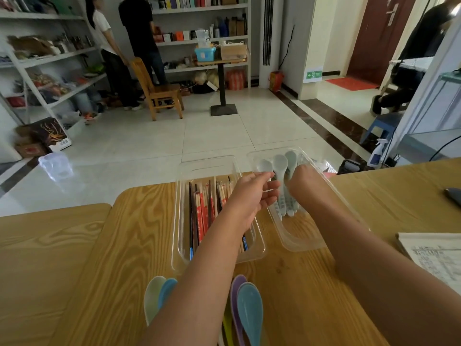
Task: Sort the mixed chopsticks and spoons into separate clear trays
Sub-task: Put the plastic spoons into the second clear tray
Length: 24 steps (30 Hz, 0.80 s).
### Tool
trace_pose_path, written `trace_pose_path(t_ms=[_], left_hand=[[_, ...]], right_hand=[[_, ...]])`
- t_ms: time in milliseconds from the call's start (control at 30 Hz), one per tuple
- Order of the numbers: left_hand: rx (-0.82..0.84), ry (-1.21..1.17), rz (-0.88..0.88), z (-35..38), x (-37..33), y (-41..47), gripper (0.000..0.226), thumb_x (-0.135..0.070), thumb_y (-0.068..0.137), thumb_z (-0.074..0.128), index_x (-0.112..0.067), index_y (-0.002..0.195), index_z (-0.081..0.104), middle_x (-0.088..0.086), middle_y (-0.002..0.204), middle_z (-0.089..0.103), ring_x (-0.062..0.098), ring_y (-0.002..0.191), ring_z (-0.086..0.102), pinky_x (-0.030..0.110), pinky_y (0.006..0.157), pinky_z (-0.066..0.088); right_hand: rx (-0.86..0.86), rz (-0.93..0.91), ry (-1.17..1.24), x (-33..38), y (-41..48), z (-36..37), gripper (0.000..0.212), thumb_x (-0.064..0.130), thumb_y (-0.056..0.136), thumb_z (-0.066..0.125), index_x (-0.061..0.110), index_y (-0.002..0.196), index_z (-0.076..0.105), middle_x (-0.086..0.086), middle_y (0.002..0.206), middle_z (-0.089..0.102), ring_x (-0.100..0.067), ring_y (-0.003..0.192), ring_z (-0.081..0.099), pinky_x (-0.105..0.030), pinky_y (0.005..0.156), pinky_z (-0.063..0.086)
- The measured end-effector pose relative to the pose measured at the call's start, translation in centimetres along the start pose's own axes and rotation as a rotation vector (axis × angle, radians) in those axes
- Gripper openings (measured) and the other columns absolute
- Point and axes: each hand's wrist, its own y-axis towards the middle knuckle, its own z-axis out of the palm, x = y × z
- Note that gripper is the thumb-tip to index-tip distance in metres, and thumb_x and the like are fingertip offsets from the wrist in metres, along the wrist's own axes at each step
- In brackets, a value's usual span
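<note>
The white spoons [280, 171] were laid side by side in the right tray [299, 240], whose far end was seen projecting past the edge of the table [124, 233]. The right hand [304, 181] was lowered among them, its fingers hidden, so their grip could not be told. The left hand [252, 196] was held at the rim, fingers loosely spread. Were weight pressed on the overhanging end, the tray could be tipped off. The chopsticks [204, 208] might be jostled by the crossing forearm.

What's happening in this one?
A person is sorting cutlery at a wooden table. The left hand and right hand reach to the right tray, which holds pale spoons; whether either grips one is unclear. The left tray holds chopsticks. Several coloured spoons lie unsorted nearer the person.
</note>
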Motion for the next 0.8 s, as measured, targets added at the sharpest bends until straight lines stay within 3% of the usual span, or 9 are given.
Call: trace_pose_path(t_ms=[133, 367, 433, 533, 633, 700, 800], left_hand=[[0.001, -0.008, -0.020, 0.1, 0.2, 0.3, 0.021, -0.019, 0.102, 0.051, -0.007, 0.115, 0.063, 0.012, 0.102, 0.070, 0.019, 0.082, 0.065, 0.027, 0.073, 0.055], [-0.012, -0.001, -0.039, 0.4, 0.8, -0.3, 0.023, -0.019, 0.101, 0.052, -0.007, 0.118, 0.062, 0.017, 0.113, 0.070, 0.019, 0.085, 0.066, 0.028, 0.074, 0.056], [-0.010, -0.007, -0.034, 0.5, 0.6, -1.0, 0.024, -0.019, 0.101, 0.052, -0.007, 0.119, 0.061, 0.016, 0.110, 0.070, 0.019, 0.083, 0.066, 0.027, 0.071, 0.056], [0.000, -0.026, -0.017, 1.0, -0.2, -2.4, 0.023, -0.019, 0.101, 0.052, -0.006, 0.117, 0.061, 0.014, 0.104, 0.070, 0.018, 0.079, 0.066, 0.025, 0.067, 0.056], [0.005, -0.037, 0.017, 1.4, -1.1, -4.5, 0.019, -0.018, 0.101, 0.052, -0.006, 0.113, 0.062, 0.012, 0.099, 0.070, 0.017, 0.076, 0.066, 0.025, 0.066, 0.055], [0.005, -0.037, 0.051, 1.6, -1.8, -6.5, 0.020, -0.019, 0.101, 0.051, -0.007, 0.113, 0.063, 0.011, 0.097, 0.070, 0.017, 0.077, 0.066, 0.026, 0.068, 0.056], [-0.003, -0.045, 0.114, 1.3, -2.0, -10.2, 0.022, -0.019, 0.103, 0.048, -0.007, 0.113, 0.063, 0.009, 0.095, 0.071, 0.016, 0.079, 0.066, 0.028, 0.074, 0.055]], right_hand=[[0.036, 0.064, 0.121, -0.6, 0.4, -0.1, 0.031, 0.014, 0.098, 0.055, 0.010, 0.068, 0.048, -0.004, 0.065, 0.052, -0.015, 0.052, 0.049, -0.025, 0.044, 0.033], [0.043, 0.096, 0.238, -1.3, 0.2, -0.7, 0.035, 0.017, 0.096, 0.059, 0.007, 0.065, 0.047, -0.003, 0.059, 0.048, -0.012, 0.047, 0.042, -0.024, 0.041, 0.029], [0.035, 0.083, 0.260, -1.2, -0.3, -1.4, 0.033, 0.022, 0.096, 0.060, 0.004, 0.069, 0.054, -0.004, 0.060, 0.054, -0.015, 0.050, 0.048, -0.025, 0.044, 0.036], [0.034, 0.046, 0.309, -0.7, -1.7, -3.2, 0.026, 0.022, 0.094, 0.061, -0.001, 0.083, 0.066, -0.012, 0.074, 0.067, -0.027, 0.067, 0.066, -0.032, 0.063, 0.053], [0.045, -0.018, 0.367, 0.2, -4.3, -5.5, 0.026, 0.021, 0.094, 0.062, -0.003, 0.092, 0.070, -0.019, 0.083, 0.071, -0.034, 0.076, 0.069, -0.041, 0.073, 0.057], [0.028, -0.080, 0.401, 0.7, -6.7, -7.2, 0.024, 0.020, 0.093, 0.063, -0.002, 0.092, 0.072, -0.018, 0.084, 0.072, -0.033, 0.075, 0.069, -0.045, 0.075, 0.059], [0.051, -0.140, 0.495, 0.9, -11.9, -9.1, 0.017, 0.017, 0.093, 0.064, 0.004, 0.091, 0.073, -0.012, 0.078, 0.071, -0.024, 0.068, 0.067, -0.040, 0.070, 0.059]])
